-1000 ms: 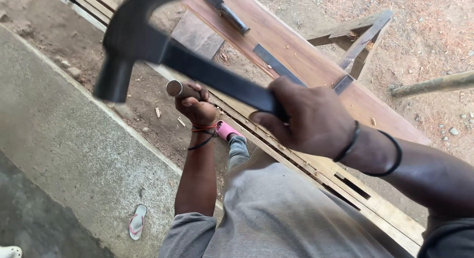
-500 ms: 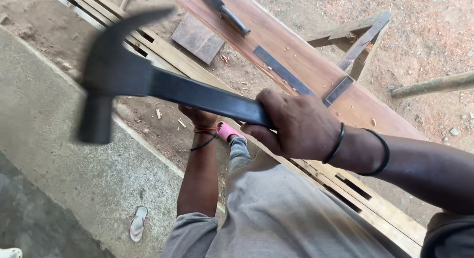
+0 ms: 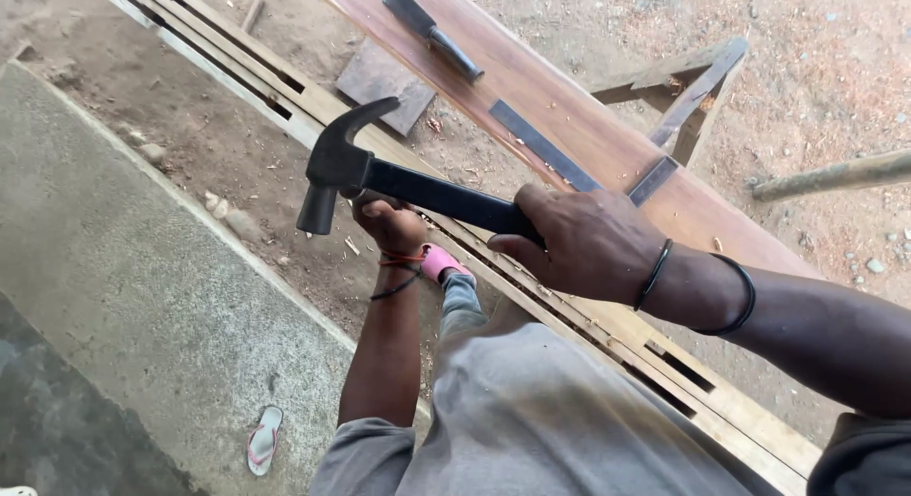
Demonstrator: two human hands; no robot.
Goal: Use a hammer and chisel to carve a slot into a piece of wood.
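Slanting from lower right up to upper left, the hammer [image 3: 380, 178] has its head hanging downward. Right hand [image 3: 584, 244] has its grip clamped on the handle; left hand [image 3: 389, 225], fist-curled beneath the head, shows no clear grip.

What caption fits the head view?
Right hand grips a black claw hammer above the left hand, beside a reddish plank.

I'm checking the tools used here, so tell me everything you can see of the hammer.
The hammer is a claw hammer, dark all over and metal by its look. Its curved claw points up and to the right, and its striking face points down and to the left. The straight dark handle runs right from the head into the right hand, which is closed around its end. The head hangs just above the left hand, which is held closed beneath it; whether they touch cannot be told. It is held above the sandy ground beside the long wooden frame.
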